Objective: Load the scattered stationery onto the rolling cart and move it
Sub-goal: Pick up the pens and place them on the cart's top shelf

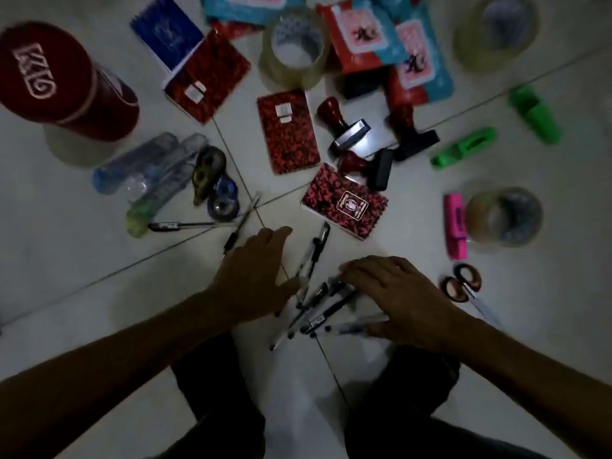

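Observation:
Stationery lies scattered on a pale tiled floor [99,260]. Several pens [318,303] lie bunched between my hands. My left hand [251,273] lies flat with straight fingers on the floor, its thumb touching the bunch. My right hand [397,296] rests over the bunch's right side, fingertips on the pens. Two more pens [185,225] lie to the left. Red speckled notebooks [288,130] and rubber stamps [351,130] sit farther out. No cart is in view.
A red cylindrical tin [69,84] stands at far left, tape rolls [294,48] at the back and right. Green highlighters [463,145], a pink one [455,223], scissors [463,283], correction tapes [212,180] and clear tubes [145,167] lie around. My knees [212,385] are below.

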